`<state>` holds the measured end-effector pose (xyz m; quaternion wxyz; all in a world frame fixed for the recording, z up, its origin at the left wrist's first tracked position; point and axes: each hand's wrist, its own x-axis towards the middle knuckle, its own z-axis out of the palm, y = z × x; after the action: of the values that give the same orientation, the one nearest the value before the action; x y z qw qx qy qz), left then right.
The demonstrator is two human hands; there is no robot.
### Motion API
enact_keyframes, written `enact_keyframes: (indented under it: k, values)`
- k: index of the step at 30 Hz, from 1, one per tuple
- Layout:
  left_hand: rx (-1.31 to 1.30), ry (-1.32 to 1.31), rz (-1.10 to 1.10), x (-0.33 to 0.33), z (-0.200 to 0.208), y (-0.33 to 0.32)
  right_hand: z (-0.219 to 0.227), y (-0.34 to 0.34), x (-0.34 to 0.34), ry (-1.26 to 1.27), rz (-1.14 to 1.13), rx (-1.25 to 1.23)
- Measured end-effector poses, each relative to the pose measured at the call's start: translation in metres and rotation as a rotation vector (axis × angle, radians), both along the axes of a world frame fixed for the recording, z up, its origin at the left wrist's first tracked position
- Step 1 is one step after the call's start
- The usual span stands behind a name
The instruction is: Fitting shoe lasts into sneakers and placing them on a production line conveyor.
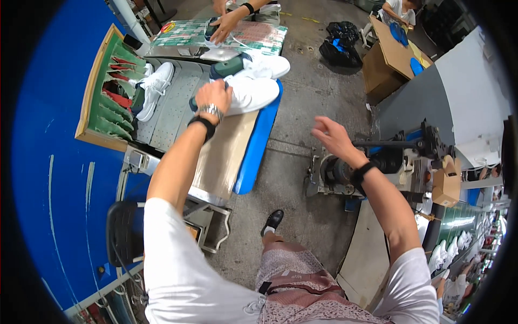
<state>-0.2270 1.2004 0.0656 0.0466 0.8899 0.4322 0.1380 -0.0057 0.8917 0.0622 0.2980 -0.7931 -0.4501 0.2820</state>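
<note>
My left hand (214, 97) is closed on the collar end of a white sneaker (252, 97), whose toe points right. The sneaker lies over the end of a tan board with a blue edge. Just behind it sits a second white sneaker with a dark green collar (229, 66). My right hand (335, 139) hangs in the air over the floor, fingers apart and holding nothing, near a dark machine (345, 173). Another white sneaker (155, 89) rests on the metal conveyor at the left, beside a green fringed curtain (116, 86).
Across the table, a co-worker's hands (229, 24) handle a shoe on a patterned surface. Black bags (341, 46) lie on the floor beyond. A cardboard-topped table (391, 51) with blue pieces stands far right; white shoes (450, 248) line a green surface at the right.
</note>
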Motion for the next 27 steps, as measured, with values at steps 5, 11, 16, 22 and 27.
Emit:
enact_keyframes:
  k: [5, 11, 16, 22, 27]
  values:
    - [-0.044, -0.078, -0.184, -0.098, 0.04, -0.062, 0.02, 0.157, -0.016, -0.249, 0.06, 0.117]
    - [-0.07, -0.124, -0.299, -0.146, 0.034, -0.125, 0.013, 0.252, -0.036, -0.62, 0.136, -0.055]
    - [-0.07, -0.021, -0.148, -0.155, 0.032, -0.135, -0.01, 0.245, -0.047, -0.587, 0.109, 0.208]
    - [-0.065, -0.063, -0.082, -0.124, 0.006, -0.136, -0.017, 0.05, -0.019, -0.106, -0.129, 0.458]
    - [-0.145, 0.155, -0.008, -0.142, -0.013, -0.131, 0.022, -0.208, -0.051, 0.607, -0.639, 0.325]
